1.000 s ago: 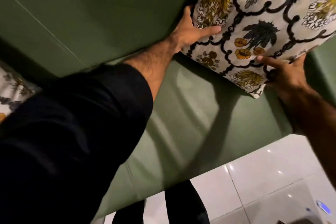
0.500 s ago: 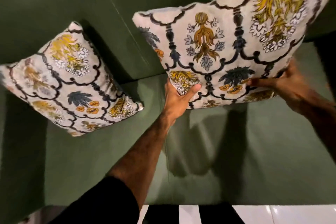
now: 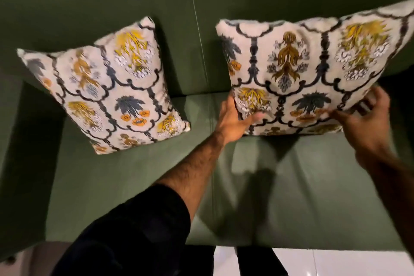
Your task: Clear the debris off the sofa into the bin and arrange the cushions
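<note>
Two floral cushions, cream with black, yellow and orange print, stand on the green sofa (image 3: 134, 175). The left cushion (image 3: 107, 96) leans free against the backrest, tilted, with nothing touching it. The right cushion (image 3: 302, 63) rests upright against the backrest with its bottom edge on the seat. My left hand (image 3: 233, 121) grips its lower left corner, thumb on the front. At the lower right corner is my right hand (image 3: 367, 123), blurred, with its thumb on the front and fingers curled round the edge. I see no debris on the seat.
The sofa's left armrest (image 3: 22, 163) rises at the left edge. White glossy floor tiles (image 3: 336, 262) show below the seat's front edge, and my dark-trousered legs (image 3: 257, 260) stand against it.
The right cushion has come down from above the seat and now sits on it against the backrest. Both hands followed it down; the view has tipped back over the whole sofa.
</note>
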A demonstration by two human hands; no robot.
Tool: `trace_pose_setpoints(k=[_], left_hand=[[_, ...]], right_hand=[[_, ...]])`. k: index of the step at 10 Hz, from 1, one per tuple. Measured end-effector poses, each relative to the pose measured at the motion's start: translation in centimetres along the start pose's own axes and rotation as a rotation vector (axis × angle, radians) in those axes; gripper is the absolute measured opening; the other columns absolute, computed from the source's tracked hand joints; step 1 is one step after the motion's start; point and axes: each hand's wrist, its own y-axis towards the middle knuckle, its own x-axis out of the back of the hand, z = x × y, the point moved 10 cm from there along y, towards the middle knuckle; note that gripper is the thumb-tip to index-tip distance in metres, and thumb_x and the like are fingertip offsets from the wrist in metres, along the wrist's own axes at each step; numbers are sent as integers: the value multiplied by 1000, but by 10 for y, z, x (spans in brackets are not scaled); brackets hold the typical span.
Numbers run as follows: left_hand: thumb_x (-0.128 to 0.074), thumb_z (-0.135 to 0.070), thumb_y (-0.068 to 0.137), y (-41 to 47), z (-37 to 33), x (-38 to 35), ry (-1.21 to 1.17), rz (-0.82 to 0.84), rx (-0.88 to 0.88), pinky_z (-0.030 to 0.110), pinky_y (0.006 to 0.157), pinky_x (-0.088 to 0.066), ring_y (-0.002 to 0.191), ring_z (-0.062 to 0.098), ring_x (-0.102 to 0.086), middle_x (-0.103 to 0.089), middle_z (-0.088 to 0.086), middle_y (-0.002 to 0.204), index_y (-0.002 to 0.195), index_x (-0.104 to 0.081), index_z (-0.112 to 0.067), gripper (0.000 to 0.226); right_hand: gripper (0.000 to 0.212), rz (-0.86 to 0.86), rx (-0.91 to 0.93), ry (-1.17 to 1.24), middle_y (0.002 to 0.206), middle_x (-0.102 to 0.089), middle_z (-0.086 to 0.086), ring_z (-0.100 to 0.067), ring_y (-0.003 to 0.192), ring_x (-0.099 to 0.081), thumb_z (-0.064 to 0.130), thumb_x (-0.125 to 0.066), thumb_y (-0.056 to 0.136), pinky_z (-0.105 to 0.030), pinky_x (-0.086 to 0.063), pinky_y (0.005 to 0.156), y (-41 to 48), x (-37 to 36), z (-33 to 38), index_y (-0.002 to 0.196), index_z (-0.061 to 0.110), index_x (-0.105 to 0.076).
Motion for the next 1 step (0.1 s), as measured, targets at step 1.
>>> trace_pose_setpoints(k=[1], left_hand=[[-64, -61, 89, -31, -29, 43, 200, -85, -97, 47, 123, -22, 151, 27, -19, -18, 12, 164, 160, -3, -24, 100]], right_hand=[[84, -124, 87, 64, 150, -47, 0, -14, 131, -49, 9, -81, 84, -48, -45, 111, -62, 8, 70, 152, 27, -35]])
